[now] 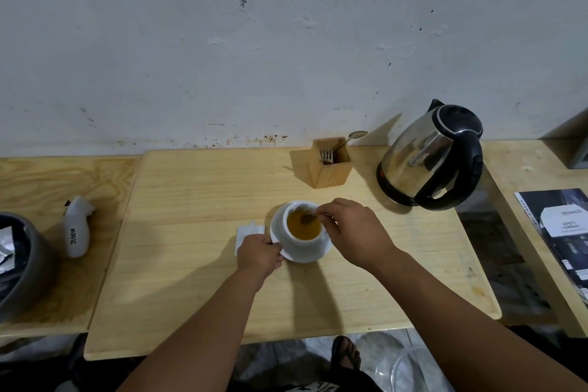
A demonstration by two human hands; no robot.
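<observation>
A white cup (302,243) holding brown-orange liquid stands on a white saucer (319,253) in the middle of the wooden table (197,280). My left hand (259,256) grips the saucer's near-left rim. Over the cup's right side, my right hand (353,229) pinches the handle of a spoon (308,219) whose bowl dips into the liquid. A white paper sachet (246,231) lies flat just left of the saucer, partly under my left hand.
A steel electric kettle (429,159) with a black handle stands at the back right. A wooden cutlery holder (331,165) with a fork and a spoon sits behind the cup. On the left are a white bottle-shaped object (76,227) and a grey bin (22,267); a dark booklet (563,232) lies right.
</observation>
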